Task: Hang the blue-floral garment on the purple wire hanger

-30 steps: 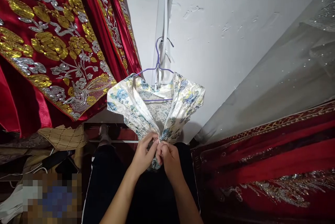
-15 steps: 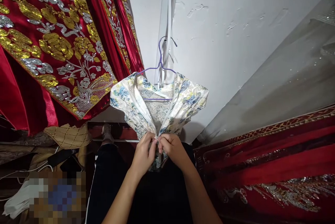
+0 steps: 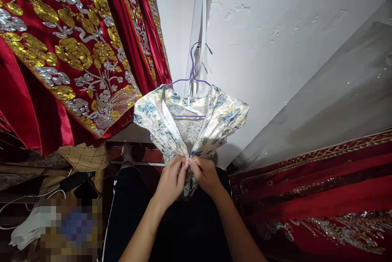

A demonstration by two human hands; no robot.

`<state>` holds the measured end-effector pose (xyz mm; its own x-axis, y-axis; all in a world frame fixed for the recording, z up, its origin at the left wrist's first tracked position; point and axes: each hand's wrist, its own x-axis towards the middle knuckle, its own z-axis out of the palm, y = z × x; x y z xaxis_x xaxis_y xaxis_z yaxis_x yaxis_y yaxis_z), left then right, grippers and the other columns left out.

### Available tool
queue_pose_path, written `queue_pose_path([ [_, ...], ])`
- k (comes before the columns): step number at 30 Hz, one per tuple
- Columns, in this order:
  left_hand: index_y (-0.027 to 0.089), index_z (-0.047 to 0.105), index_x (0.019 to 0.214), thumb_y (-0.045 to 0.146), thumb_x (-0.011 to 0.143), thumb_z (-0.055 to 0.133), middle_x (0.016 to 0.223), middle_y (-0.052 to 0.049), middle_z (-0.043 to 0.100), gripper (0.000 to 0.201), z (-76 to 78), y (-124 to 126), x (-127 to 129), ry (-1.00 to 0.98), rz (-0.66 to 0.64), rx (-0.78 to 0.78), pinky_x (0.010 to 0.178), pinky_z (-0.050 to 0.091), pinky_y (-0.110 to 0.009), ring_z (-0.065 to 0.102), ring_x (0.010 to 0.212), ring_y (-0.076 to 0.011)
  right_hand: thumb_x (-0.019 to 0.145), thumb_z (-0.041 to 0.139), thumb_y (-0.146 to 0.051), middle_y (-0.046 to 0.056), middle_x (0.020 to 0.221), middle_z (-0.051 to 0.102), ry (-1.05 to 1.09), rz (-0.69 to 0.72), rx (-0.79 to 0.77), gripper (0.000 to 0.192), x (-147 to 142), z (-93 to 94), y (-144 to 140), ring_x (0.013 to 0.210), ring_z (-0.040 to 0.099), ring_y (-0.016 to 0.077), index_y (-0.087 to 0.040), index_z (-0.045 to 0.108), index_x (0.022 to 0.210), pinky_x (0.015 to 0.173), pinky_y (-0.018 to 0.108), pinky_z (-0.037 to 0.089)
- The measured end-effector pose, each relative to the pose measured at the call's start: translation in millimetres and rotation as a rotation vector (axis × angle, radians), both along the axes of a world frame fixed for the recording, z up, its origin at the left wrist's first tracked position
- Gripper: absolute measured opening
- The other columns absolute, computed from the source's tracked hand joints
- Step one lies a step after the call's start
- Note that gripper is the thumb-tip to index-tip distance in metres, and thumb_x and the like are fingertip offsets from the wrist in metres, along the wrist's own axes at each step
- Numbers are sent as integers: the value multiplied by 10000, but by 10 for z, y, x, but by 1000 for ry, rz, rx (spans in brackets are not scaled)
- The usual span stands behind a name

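A small white dress with blue and yellow flowers (image 3: 214, 121) hangs open-backed on a purple wire hanger (image 3: 192, 75) against the white wall. My left hand (image 3: 170, 182) pinches the left edge of the opening low down. My right hand (image 3: 206, 174) pinches the right edge beside it. Both sets of fingertips meet at the bottom of the open slit, where the two fabric edges come together. Whatever sits between the fingertips is too small to make out.
Red garments with gold and silver embroidery (image 3: 70, 49) hang at the left. More red embroidered fabric (image 3: 306, 196) and a clear plastic cover (image 3: 337, 90) lie at the right. A white pipe (image 3: 200, 17) runs up the wall. Cables and clutter (image 3: 45, 196) fill the lower left.
Both hands have risen slightly along the dress opening, staying pinched together. The view has shifted a little, so the dress sits further right.
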<state>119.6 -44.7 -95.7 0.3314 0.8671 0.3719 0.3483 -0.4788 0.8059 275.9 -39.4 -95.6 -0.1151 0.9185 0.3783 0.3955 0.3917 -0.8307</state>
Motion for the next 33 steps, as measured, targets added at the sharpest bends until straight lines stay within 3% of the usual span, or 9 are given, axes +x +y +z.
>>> queue_pose_path([
  [4,211,544,1024,246,1036,374,957,-66,585,174,31,15,17,70,27,44,847,458,-346,569,926,-216,972,485,-309,-32,552,387,-197,-55,161,403,166,317,214,522,380,122,-212,393,591,580,300,254],
  [11,214,524,982,239,1032,346,899,-60,552,187,-2,109,81,152,-7,111,771,454,-328,549,853,-213,998,442,-357,-47,477,344,-503,-125,439,475,478,1371,851,457,297,99,-208,356,555,555,289,226],
  [14,215,513,959,229,1029,346,893,-54,544,182,-11,131,99,195,-24,128,747,442,-318,534,835,-207,995,438,-343,-46,497,323,-570,-170,558,468,453,1678,1030,478,265,94,-205,335,559,576,290,205],
  [16,215,502,950,229,1028,351,889,-53,539,170,-27,152,86,226,-19,137,738,436,-315,532,834,-209,989,451,-341,-46,509,319,-573,-206,577,458,400,1748,1092,489,247,96,-208,341,566,584,292,191],
  [24,213,496,854,192,1007,369,838,-37,537,200,-109,250,-159,417,-29,157,672,416,-302,531,749,-194,994,463,-301,-43,519,302,-408,-331,535,450,247,1717,1118,492,247,104,-215,307,581,567,298,191],
  [26,211,520,849,195,1000,393,840,-36,550,198,13,306,-226,440,-41,146,684,429,-312,535,751,-194,985,481,-294,-47,514,303,-333,-306,518,450,201,1742,1103,493,257,98,-212,332,569,559,290,203],
  [28,209,554,844,199,984,441,880,-47,576,180,248,400,-262,431,-58,150,714,451,-326,558,803,-203,979,486,-285,-49,512,335,-182,-245,465,423,139,1754,1081,491,307,92,-204,407,571,545,273,229],
  [31,210,612,990,217,978,507,992,-60,619,106,764,611,-237,246,12,256,815,484,-345,596,940,-212,960,476,-234,-44,523,428,98,-99,318,351,34,1738,1029,492,403,85,-180,537,619,528,241,290],
  [33,211,550,1252,245,994,518,1004,-48,638,262,1131,773,-178,43,110,388,833,495,-336,611,923,-187,944,484,-206,-44,523,467,222,-27,243,320,-26,1720,979,478,420,78,-170,576,640,511,229,303],
])
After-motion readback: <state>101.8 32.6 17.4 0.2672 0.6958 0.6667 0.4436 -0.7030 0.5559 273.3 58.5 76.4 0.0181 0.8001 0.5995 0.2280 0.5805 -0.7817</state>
